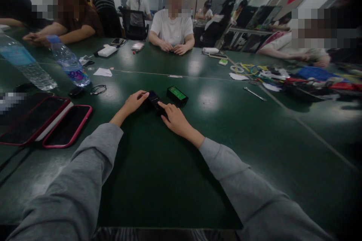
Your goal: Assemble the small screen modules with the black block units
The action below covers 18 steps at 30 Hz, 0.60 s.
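Index finger extended and nothing grasped, the right hand [178,118] reached the screen of the black device [154,100], whose far end the left hand [135,102] touched, gripping or not I could not tell, so light taps seemed best, the device steadied between both hands, just left of the green-faced box [177,95].

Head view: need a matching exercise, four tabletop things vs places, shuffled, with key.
1. black handheld device
2. wrench
3. pink-edged phone
4. green-faced box

A. left of the left hand
B. touched by both hands
C. just beyond the right hand, untouched
D. near the tangled cables

Pairs: 1-B, 2-D, 3-A, 4-C
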Tool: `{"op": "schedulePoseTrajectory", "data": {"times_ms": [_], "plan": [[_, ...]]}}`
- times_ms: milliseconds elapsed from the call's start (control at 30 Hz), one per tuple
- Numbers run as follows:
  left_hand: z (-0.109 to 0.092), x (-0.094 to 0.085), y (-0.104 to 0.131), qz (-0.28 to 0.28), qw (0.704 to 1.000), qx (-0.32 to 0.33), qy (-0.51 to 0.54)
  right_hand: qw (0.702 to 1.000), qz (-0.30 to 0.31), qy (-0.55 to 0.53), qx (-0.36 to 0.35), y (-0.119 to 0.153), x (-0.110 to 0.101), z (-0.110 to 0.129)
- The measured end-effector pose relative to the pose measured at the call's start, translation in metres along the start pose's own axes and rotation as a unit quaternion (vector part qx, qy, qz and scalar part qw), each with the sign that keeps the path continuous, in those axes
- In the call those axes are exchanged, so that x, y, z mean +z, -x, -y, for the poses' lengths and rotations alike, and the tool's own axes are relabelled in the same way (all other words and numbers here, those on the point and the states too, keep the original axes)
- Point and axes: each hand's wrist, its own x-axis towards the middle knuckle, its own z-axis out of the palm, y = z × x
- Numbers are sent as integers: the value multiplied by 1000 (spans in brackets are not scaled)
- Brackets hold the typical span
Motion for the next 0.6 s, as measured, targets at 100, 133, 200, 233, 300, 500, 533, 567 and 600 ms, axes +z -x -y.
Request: {"op": "schedulePoseTrajectory", "data": {"times_ms": [100,133,200,233,300,500,533,567,600], "plan": [[0,0,1,2,1000,2,1,1000,-1,-1,-1,0,0,0],[0,0,1,3,1000,3,2,1000,-2,-1,-1,0,0,0],[0,-1,1,4,1000,6,4,1000,-2,-1,-1,0,0,0],[0,0,1,5,1000,6,4,1000,-2,-2,-1,0,0,0],[1,0,0,6,1000,5,4,1000,-2,-2,-1,0,0,1],[1,0,0,6,1000,9,6,1000,-5,-4,-4,0,2,-1],[1,-1,0,5,1000,9,7,1000,-5,-6,-4,0,2,-1],[1,-1,1,6,1000,9,8,1000,-6,-8,-4,0,2,-1],[0,-1,1,6,1000,9,7,1000,-7,-10,-3,0,2,-2]]}}
